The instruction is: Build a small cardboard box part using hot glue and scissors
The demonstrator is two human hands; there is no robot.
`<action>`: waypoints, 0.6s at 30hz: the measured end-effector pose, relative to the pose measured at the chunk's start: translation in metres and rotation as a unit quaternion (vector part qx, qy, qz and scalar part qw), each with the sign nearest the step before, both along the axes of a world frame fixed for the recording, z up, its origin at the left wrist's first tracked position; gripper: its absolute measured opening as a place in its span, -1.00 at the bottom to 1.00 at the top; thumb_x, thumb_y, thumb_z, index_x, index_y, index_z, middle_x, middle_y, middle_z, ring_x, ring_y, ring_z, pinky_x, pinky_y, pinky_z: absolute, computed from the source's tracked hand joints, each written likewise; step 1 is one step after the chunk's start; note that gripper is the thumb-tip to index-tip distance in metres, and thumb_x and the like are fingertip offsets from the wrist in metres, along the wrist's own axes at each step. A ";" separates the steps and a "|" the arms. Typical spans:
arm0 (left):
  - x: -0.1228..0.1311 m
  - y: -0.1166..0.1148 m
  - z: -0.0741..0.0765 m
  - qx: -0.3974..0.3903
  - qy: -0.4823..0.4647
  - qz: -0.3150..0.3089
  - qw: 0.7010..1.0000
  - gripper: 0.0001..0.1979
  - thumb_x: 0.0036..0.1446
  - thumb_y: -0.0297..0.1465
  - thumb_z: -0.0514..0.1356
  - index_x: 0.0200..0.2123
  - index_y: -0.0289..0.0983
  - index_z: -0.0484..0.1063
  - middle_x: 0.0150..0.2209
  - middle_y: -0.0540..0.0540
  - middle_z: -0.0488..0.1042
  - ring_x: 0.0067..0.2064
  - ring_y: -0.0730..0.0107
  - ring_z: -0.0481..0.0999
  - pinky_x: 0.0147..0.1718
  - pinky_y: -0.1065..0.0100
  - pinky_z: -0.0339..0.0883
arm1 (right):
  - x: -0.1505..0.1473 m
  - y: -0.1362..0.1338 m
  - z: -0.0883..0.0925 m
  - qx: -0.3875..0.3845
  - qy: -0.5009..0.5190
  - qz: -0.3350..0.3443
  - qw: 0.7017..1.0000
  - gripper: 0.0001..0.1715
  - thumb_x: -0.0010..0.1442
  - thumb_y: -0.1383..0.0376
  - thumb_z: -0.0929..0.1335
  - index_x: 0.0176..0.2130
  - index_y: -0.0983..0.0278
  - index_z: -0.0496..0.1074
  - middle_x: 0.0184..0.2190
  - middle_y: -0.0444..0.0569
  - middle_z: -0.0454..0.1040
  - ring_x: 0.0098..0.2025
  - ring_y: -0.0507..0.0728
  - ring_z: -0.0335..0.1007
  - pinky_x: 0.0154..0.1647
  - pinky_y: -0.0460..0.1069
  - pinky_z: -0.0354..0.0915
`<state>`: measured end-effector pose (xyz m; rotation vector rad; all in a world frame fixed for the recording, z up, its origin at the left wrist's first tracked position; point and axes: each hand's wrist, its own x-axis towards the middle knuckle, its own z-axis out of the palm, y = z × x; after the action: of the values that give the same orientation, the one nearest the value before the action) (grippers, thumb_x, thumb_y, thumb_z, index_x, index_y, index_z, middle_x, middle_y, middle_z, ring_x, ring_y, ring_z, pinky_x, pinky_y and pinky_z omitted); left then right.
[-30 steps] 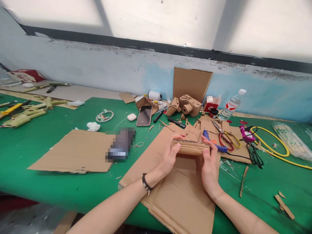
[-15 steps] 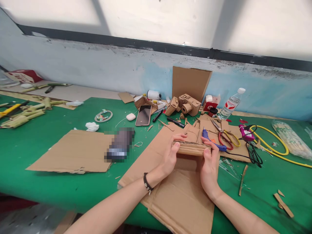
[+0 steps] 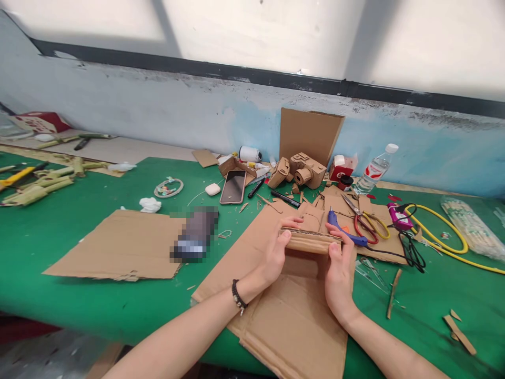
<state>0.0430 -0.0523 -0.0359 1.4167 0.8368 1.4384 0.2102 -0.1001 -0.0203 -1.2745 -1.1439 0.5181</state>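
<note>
Between my two hands I hold a thick, layered cardboard piece point(image 3: 310, 242) edge-on, its corrugated edges facing up. My left hand point(image 3: 278, 250) grips its left end, thumb on the near face and fingers behind; a dark beaded bracelet circles that wrist. My right hand point(image 3: 340, 271) closes on the right end in the same way. Below the piece lies a large cardboard sheet point(image 3: 295, 321) that reaches over the table's front edge. A blue glue gun point(image 3: 343, 231) rests just beyond my right hand, with red- and yellow-handled scissors point(image 3: 361, 218) beside it.
A cardboard camera model point(image 3: 307, 169) stands at the back before an upright cardboard panel point(image 3: 310, 134). A water bottle point(image 3: 374, 171), a phone point(image 3: 233, 187) and a yellow cable point(image 3: 445, 245) are around. Another cardboard sheet point(image 3: 118, 245) lies left, with a pixelated dark object point(image 3: 195, 234) overlapping it.
My hands keep the same grip on the layered cardboard piece. Only a very slight shift of the whole view shows.
</note>
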 end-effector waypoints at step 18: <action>0.004 0.001 0.006 -0.036 0.012 0.027 0.999 -0.51 0.58 0.04 -0.01 -0.09 -0.16 0.56 0.14 -0.24 0.67 0.33 -0.06 0.59 0.44 -0.11 0.39 | -0.002 0.001 0.002 -0.007 0.008 -0.004 1.000 -0.59 0.57 -0.07 0.28 0.13 0.13 0.48 0.14 0.09 0.65 0.38 0.32 0.46 0.46 0.28 0.29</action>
<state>0.0473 -0.0511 -0.0302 1.3676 0.9390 1.4197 0.2079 -0.0996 -0.0185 -1.2840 -1.1229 0.5310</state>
